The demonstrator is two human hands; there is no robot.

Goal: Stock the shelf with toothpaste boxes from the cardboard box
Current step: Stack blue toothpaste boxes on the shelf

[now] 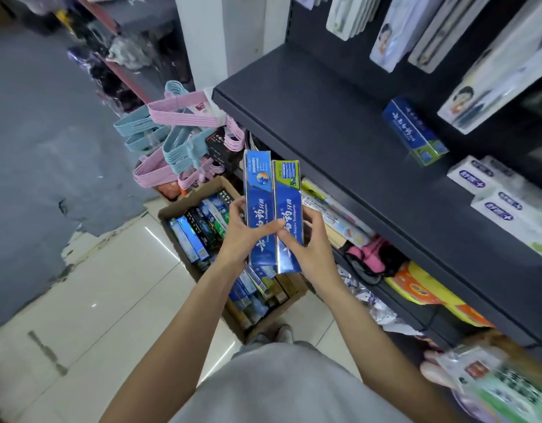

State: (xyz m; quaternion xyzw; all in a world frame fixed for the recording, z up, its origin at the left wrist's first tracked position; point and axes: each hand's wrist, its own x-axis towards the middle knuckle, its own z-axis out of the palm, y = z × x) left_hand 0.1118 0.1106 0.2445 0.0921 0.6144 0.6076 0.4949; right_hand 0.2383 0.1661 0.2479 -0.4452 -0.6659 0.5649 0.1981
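Two blue toothpaste boxes stand side by side, upright, above the cardboard box point(172, 210). My left hand point(243, 236) grips the left blue toothpaste box point(259, 193), thumb across its front. My right hand point(309, 244) grips the right blue toothpaste box point(288, 196), which has a green top. The cardboard box sits on the tiled floor and holds several more toothpaste boxes point(199, 230). To the right runs the dark shelf point(339, 126), bearing one blue toothpaste box point(414, 129) lying near its back and white toothpaste boxes point(501, 203) further right.
Pink and blue clothes hangers point(175, 138) are heaped beyond the cardboard box. Toothbrush packs point(416, 29) hang above the shelf. A lower shelf point(385, 288) holds mixed packets and a pink item. My shoe point(283, 332) touches the box's near corner.
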